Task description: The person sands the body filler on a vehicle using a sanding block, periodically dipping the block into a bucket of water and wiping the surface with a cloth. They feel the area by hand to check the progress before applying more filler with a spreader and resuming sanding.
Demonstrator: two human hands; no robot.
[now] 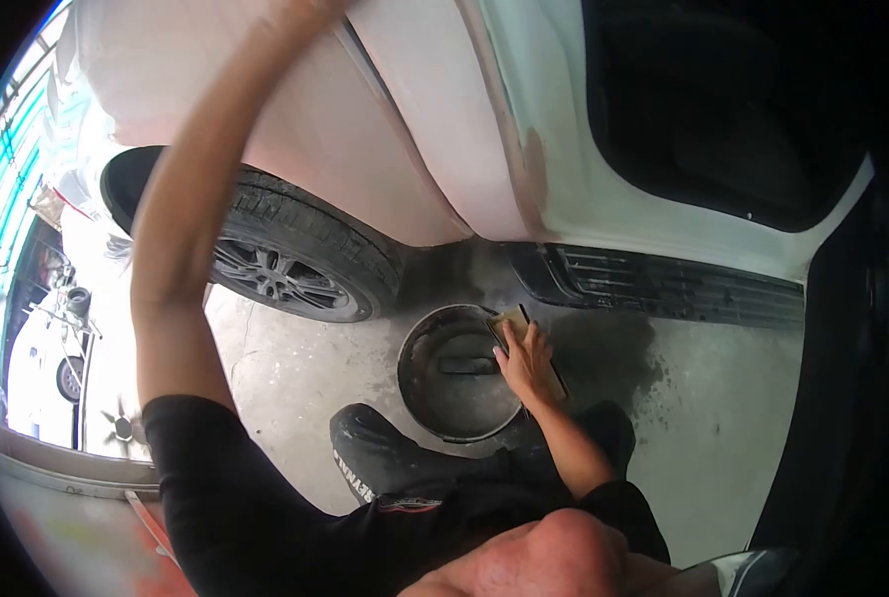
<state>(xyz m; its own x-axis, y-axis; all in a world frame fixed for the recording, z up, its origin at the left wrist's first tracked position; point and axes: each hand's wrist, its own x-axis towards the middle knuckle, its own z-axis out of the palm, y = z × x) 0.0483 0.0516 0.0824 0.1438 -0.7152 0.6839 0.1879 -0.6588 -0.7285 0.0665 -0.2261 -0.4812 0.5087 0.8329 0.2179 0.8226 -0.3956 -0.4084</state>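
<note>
My right hand (529, 363) is at the right rim of a round dark basin (404, 383). Its fingers lie over a tan rectangular sheet (509, 323) with dark edges and hold it there. Inside the basin, a dark oblong block (467, 365) lies near the middle. My left arm reaches up across the front of a vehicle. Only a blurred part of my left hand (310, 6) shows at the top edge, close to the pale pinkish body panel (365, 149); its fingers are cut off from view.
A wheel (285, 279) stands left of the basin. A black side step (663, 284) runs along under the white door (554, 179). The concrete floor (295, 368) has a dark wet patch by the basin. My dark shoe (370, 448) is beside the basin, and a paint-marked panel (76, 537) is lower left.
</note>
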